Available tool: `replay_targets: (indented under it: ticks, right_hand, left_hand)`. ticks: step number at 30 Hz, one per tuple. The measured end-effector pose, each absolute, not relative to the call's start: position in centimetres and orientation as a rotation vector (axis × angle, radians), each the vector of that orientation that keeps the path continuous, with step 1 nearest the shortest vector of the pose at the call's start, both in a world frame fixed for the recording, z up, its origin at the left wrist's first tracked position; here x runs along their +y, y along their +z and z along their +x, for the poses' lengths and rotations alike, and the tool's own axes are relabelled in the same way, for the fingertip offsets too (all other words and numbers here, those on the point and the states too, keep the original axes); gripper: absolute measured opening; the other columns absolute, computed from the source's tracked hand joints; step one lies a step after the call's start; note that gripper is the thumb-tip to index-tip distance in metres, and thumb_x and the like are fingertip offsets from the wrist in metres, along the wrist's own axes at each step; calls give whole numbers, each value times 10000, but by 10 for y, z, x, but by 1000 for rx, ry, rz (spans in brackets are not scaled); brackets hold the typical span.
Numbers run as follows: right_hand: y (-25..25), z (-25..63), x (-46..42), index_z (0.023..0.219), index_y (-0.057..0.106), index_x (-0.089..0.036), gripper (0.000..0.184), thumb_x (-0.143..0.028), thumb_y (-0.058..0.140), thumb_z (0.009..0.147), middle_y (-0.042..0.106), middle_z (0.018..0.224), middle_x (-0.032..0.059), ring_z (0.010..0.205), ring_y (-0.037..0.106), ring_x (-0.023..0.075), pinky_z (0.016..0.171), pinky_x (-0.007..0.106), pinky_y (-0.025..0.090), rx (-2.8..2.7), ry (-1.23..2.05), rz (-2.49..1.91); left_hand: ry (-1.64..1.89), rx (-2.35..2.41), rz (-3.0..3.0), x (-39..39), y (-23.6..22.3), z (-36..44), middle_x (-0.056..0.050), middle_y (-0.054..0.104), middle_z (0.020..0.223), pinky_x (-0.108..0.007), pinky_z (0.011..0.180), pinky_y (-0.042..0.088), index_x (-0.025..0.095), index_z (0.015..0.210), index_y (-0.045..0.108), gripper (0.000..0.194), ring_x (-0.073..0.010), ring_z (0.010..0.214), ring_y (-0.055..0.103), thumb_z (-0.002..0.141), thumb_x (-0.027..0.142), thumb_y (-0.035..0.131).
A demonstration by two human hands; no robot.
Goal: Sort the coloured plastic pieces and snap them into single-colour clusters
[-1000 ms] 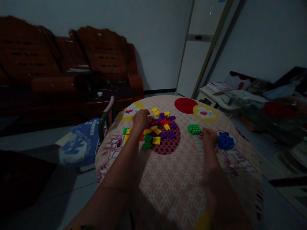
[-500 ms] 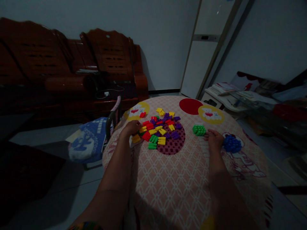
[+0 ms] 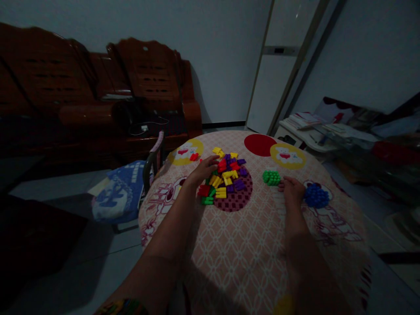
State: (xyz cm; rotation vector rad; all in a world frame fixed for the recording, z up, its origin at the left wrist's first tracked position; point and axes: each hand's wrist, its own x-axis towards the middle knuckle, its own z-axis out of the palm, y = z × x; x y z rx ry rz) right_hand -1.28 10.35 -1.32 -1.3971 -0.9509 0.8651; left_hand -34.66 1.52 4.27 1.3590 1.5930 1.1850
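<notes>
My left hand [image 3: 203, 171] reaches over the left side of a loose pile of plastic building pieces, its fingers stretched out over them. Among the pile are yellow pieces [image 3: 221, 192], purple pieces [image 3: 240, 184], red pieces [image 3: 204, 190] and green pieces [image 3: 207, 201]. At the right, my right hand [image 3: 292, 190] rests on the tablecloth with its fingers loosely apart and nothing seen in them. Just left of its fingertips lies a green cluster of joined pieces [image 3: 271, 177]. A blue cluster [image 3: 316, 196] sits right beside that hand.
The round table [image 3: 243, 249] has a patterned cloth. One red piece [image 3: 194, 156] lies apart near the far left edge. A chair with a blue cloth [image 3: 120, 190] stands at the left, a wooden sofa [image 3: 147, 74] behind, and a side table with papers [image 3: 305, 120] at the right.
My left hand has moved right and away from me, from the pile's left edge onto it. Pieces at that side have shifted right, closer together. My right hand stays put.
</notes>
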Motion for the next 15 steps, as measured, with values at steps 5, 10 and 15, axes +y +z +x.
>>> replay_targets:
  ticks: [5,10,15]
  right_hand:
    - [-15,-11,105,863,735,-145,248,-233,652,646,658,549,-15,469,641,154,388,202,489,-1015,843,-1403]
    - [-18,-11,106,878,748,-135,258,-210,645,653,669,559,2,469,630,160,411,227,497,-991,848,-1426]
    - [-16,-12,105,872,742,-136,267,-181,621,640,662,544,-6,456,614,150,406,222,491,-965,858,-1420]
  left_hand:
    - [1051,1738,1710,11,60,-357,-124,670,1276,-345,942,521,148,1234,653,457,-237,1122,637,794,271,624]
    - [438,1938,1925,5,69,-354,-69,723,1106,-307,885,507,203,1041,720,414,-250,1015,651,645,296,795]
    - [356,2019,1892,3,64,-361,-70,722,1074,-294,846,504,200,966,731,408,-267,1007,651,565,154,796]
